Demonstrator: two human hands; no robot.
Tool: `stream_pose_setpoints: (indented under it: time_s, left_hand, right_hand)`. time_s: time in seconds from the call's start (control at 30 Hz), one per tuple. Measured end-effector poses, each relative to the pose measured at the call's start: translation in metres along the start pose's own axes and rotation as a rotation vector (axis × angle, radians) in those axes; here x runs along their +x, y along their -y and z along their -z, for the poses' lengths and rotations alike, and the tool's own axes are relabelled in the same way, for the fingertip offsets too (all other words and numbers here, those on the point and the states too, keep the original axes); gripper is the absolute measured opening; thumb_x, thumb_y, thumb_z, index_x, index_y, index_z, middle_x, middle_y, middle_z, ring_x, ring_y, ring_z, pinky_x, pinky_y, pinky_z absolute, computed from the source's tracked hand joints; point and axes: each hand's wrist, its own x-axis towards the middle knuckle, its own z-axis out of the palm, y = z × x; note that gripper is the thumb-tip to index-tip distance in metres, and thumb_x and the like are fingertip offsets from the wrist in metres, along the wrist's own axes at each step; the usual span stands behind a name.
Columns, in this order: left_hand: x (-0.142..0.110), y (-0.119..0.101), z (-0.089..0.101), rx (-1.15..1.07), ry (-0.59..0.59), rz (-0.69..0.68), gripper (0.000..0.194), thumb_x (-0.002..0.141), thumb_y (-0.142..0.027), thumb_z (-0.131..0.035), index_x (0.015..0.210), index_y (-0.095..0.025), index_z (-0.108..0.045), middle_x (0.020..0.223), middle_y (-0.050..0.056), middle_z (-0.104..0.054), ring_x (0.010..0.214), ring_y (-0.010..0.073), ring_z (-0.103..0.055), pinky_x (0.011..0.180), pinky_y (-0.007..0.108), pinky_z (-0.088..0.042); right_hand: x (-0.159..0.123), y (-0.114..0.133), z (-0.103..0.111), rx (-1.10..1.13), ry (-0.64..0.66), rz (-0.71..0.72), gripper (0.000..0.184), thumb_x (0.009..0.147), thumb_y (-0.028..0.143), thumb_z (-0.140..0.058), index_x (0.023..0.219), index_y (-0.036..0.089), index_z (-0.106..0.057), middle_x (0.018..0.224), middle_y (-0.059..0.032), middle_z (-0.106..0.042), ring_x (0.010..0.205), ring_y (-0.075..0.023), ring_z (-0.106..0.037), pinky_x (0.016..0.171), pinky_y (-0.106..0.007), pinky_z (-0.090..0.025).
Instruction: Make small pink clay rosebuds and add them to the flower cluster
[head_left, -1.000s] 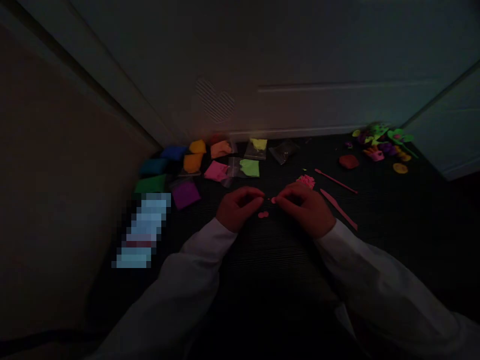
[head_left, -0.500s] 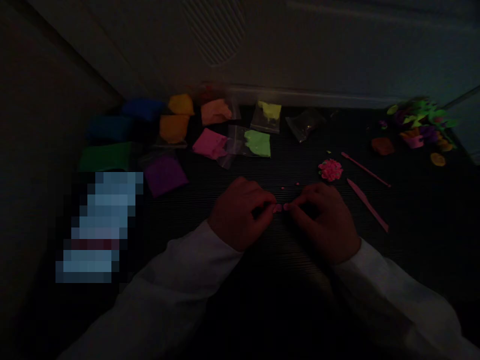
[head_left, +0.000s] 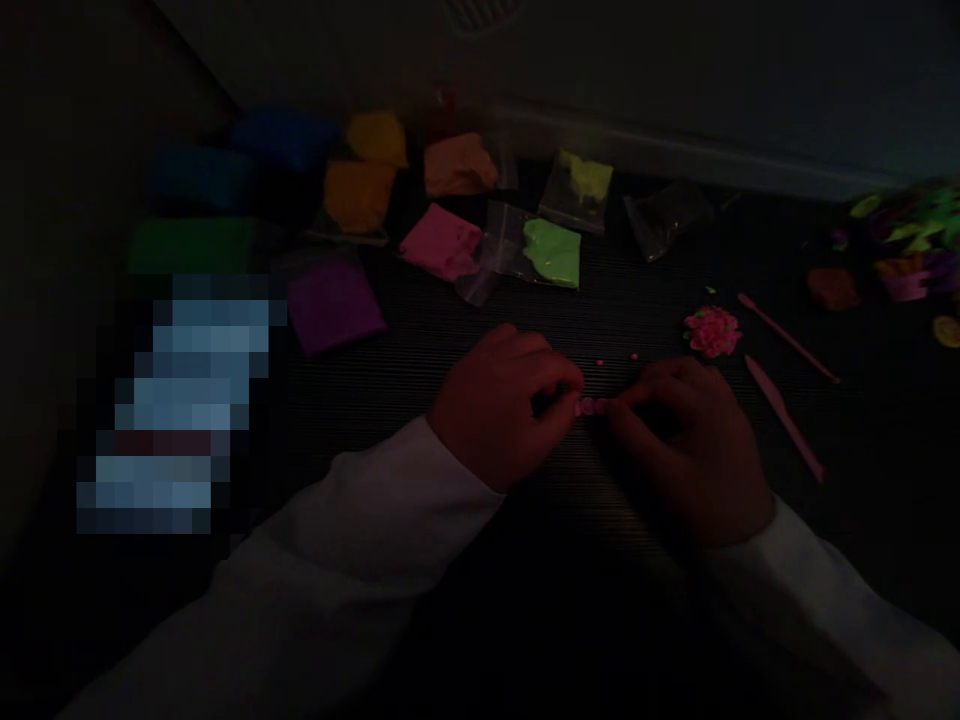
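Observation:
In dim light, my left hand [head_left: 506,412] pinches the left end of a short row of small pink clay pieces [head_left: 589,407] low over the dark ridged table. My right hand [head_left: 694,450] has thumb and forefinger closed at the row's right end, hiding part of that piece. The pieces lie side by side between the fingertips. Just beyond the fingers are two tiny pink clay bits [head_left: 634,356]. A pink clay flower [head_left: 712,332] with some green at its edge rests past my right hand.
Two slim pink modelling tools [head_left: 787,336] lie to the right. Bags of coloured clay, including a pink one [head_left: 441,242] and a green one [head_left: 555,253], line the back. A blurred-out bright device [head_left: 191,400] lies left. Finished clay shapes [head_left: 904,278] stand far right.
The gap between the pink pieces has closed as my hands came together, so they now sit in one row. The whole view has shifted, with my head turned slightly left and down.

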Motion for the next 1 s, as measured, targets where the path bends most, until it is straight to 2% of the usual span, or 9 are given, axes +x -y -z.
stream_pose_setpoints:
  time_s: [0.2, 0.47, 0.6, 0.77, 1.0]
  left_hand:
    - [-0.0011, 0.0014, -0.0015, 0.001, -0.003, -0.037, 0.011, 0.07, -0.021, -0.053, 0.073, -0.018, -0.063, 0.068, 0.0, -0.057, 0.066, 0.0124, -0.048, 0.064, 0.027, -0.037]
    - [-0.0063, 0.001, -0.0053, 0.011, 0.046, -0.16, 0.02, 0.072, -0.019, -0.049, 0.083, -0.022, -0.065, 0.074, 0.002, -0.055, 0.07, 0.0138, -0.046, 0.066, 0.03, -0.036]
    - [-0.0073, 0.0002, -0.0055, 0.023, 0.055, -0.164, 0.02, 0.071, -0.018, -0.049, 0.083, -0.021, -0.065, 0.074, 0.002, -0.055, 0.071, 0.0143, -0.045, 0.064, 0.03, -0.036]
    - [-0.0061, 0.0004, -0.0044, 0.008, -0.012, -0.126, 0.017, 0.071, -0.016, -0.048, 0.071, -0.017, -0.065, 0.071, 0.003, -0.055, 0.069, 0.0139, -0.045, 0.064, 0.029, -0.037]
    - [-0.005, 0.0003, -0.0039, 0.042, 0.042, -0.14, 0.019, 0.072, -0.018, -0.047, 0.076, -0.019, -0.065, 0.072, 0.003, -0.054, 0.069, 0.0143, -0.045, 0.064, 0.031, -0.037]
  right_hand:
    - [0.0, 0.0006, -0.0008, -0.003, -0.007, 0.013, 0.01, 0.068, 0.03, -0.057, 0.067, 0.02, -0.059, 0.08, -0.0028, -0.053, 0.08, -0.0189, -0.047, 0.071, -0.036, -0.036]
    - [0.0007, 0.0004, 0.0001, -0.003, -0.003, 0.022, 0.011, 0.069, 0.03, -0.056, 0.068, 0.019, -0.059, 0.08, -0.0036, -0.053, 0.079, -0.0189, -0.048, 0.072, -0.037, -0.037]
    - [0.0006, -0.0004, -0.0002, 0.001, -0.003, 0.026, 0.012, 0.069, 0.03, -0.056, 0.068, 0.019, -0.059, 0.08, -0.0039, -0.053, 0.079, -0.0188, -0.048, 0.071, -0.036, -0.037]
    - [0.001, -0.001, -0.0007, 0.013, 0.003, 0.018, 0.012, 0.068, 0.031, -0.057, 0.067, 0.019, -0.06, 0.078, -0.0034, -0.053, 0.078, -0.0189, -0.048, 0.07, -0.036, -0.037]
    - [0.0013, -0.0007, 0.0002, 0.014, -0.007, 0.018, 0.011, 0.068, 0.03, -0.058, 0.067, 0.019, -0.059, 0.079, -0.003, -0.053, 0.079, -0.0186, -0.049, 0.071, -0.036, -0.038]
